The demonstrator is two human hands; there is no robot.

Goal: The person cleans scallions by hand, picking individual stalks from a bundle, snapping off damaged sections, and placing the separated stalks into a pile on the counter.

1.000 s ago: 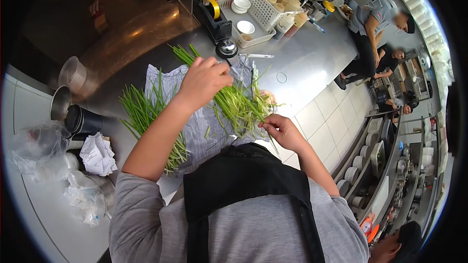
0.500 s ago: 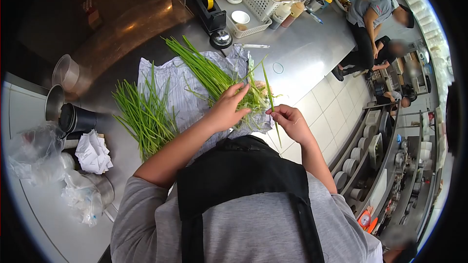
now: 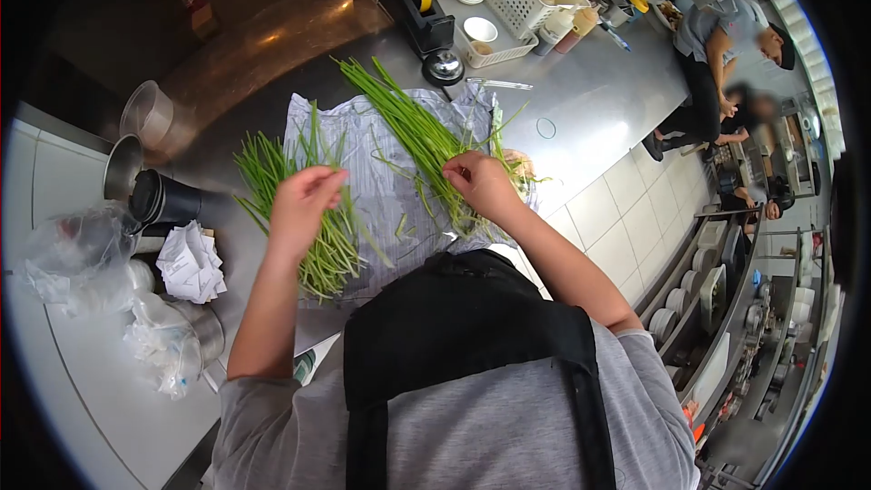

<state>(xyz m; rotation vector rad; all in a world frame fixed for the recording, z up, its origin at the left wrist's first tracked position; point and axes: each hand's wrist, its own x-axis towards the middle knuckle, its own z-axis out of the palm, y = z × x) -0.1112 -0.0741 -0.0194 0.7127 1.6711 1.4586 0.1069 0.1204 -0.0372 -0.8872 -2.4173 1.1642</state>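
Long thin green scallions lie in two heaps on a crumpled grey-white sheet [image 3: 367, 150]. Above the left heap [image 3: 331, 259] is my left hand [image 3: 308, 204], its thumb and fingers pinched together on a scallion whose pale end hangs down to the right. My right hand [image 3: 481, 183] reaches over the right bunch [image 3: 408, 122], thumb and forefinger closed at its stalks; the fingertips partly hide what they grip. Loose leaf scraps [image 3: 405, 225] lie between the heaps. Pale trimmings [image 3: 519, 168] show beyond my right hand.
A tape dispenser [image 3: 426, 23], call bell [image 3: 444, 66] and white basket [image 3: 499, 53] with bowls and sauce bottles stand at the back. A rubber band [image 3: 545, 128] lies on the steel table. Crumpled paper [image 3: 190, 263] and plastic bags [image 3: 82, 254] are at left. Co-workers [image 3: 712, 54] sit at right.
My left hand has moved from the right bunch to above the left heap. My right hand has moved left, from the table's near right edge onto the right bunch. The view has shifted slightly.
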